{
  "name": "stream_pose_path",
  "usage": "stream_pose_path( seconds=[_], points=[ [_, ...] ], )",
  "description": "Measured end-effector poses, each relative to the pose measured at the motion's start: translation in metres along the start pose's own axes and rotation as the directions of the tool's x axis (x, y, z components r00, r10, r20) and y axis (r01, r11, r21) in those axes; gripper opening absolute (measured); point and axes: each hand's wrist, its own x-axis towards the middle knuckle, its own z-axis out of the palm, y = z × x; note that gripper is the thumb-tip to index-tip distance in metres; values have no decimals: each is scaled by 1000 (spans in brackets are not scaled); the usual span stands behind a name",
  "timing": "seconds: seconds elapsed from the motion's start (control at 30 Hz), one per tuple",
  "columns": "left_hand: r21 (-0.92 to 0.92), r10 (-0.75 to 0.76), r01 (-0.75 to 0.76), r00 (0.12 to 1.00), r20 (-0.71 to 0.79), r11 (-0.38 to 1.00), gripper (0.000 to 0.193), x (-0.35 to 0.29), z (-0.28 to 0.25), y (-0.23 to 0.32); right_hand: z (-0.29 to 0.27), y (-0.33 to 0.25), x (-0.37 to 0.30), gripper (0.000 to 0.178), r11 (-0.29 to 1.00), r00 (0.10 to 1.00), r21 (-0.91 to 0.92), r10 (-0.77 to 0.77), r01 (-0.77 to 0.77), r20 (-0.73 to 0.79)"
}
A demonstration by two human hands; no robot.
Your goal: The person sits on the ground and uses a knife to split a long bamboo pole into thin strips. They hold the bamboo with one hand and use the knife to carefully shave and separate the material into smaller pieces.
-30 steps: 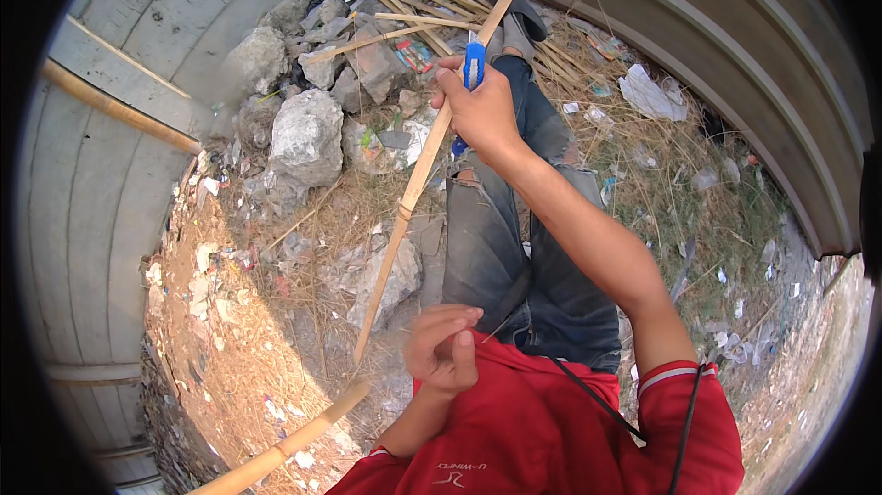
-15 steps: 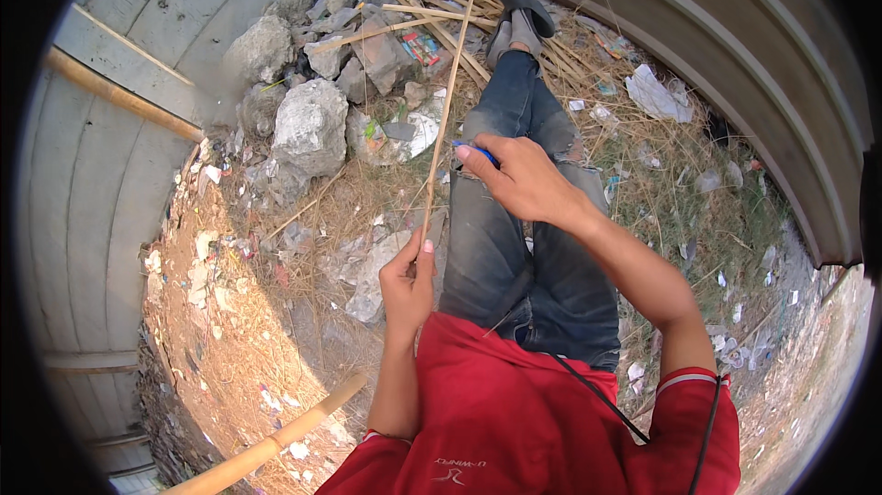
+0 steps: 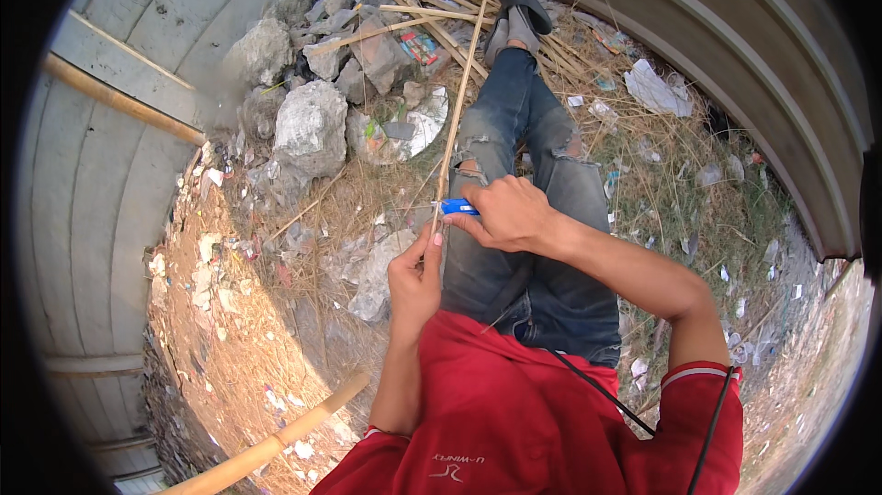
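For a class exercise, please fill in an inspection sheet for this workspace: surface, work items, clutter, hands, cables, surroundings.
Surface: uneven ground with dry grass and scattered litter; part sunlit.
Work items: one long thin wooden strip; blue cutter, its end at the strip near the left fingertips.
Clutter: pale rocks, loose strips near the feet, white scrap, pale pole at lower left.
Hands: left hand pinches the strip near its lower end; right hand grips the cutter.
Cables: no power cable seen; thin black cord over the red shirt.
Surroundings: grey panelled wall left, ribbed sheeting right.
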Motion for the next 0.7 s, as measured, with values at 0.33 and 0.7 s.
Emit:
stream_pose_path(
  seconds=[0.33, 0.7],
  points=[
    [-307, -119, 161, 981, 153, 938, 34, 6, -11, 4, 12, 7, 12, 50, 997, 992, -36, -75, 72, -105],
    [-105, -44, 45, 999, 12, 993, 35, -1, -6, -4, 6, -8, 3, 53, 972, 997, 229, 32, -47, 69]
  ],
)
